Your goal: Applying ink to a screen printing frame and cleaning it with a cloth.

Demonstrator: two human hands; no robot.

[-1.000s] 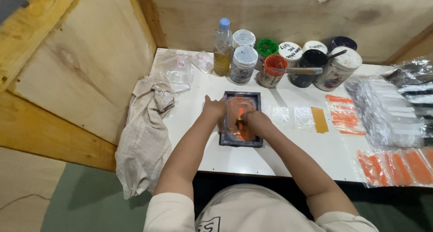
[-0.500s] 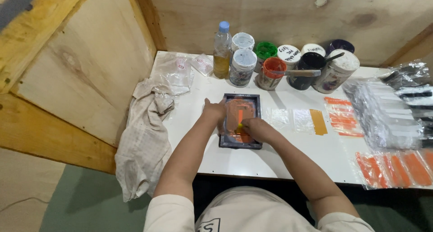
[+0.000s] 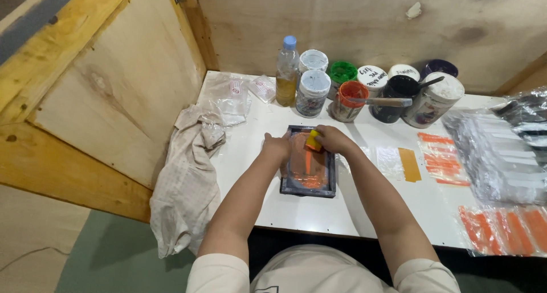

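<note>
Right hand (image 3: 333, 140): gripping a yellow scraper (image 3: 313, 141) at the frame's far end.
Left hand (image 3: 277, 145): fingers pressing the dark frame (image 3: 308, 169) at its left edge.
Frame: lying lengthwise toward the person, on the white table (image 3: 250, 156).

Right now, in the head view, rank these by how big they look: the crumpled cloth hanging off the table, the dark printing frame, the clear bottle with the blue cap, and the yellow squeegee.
1. Crumpled cloth, clearly largest.
2. Dark printing frame.
3. Clear bottle; it stands farther away, so its true size is unsure.
4. Yellow squeegee, partly hidden by the right hand.
</note>
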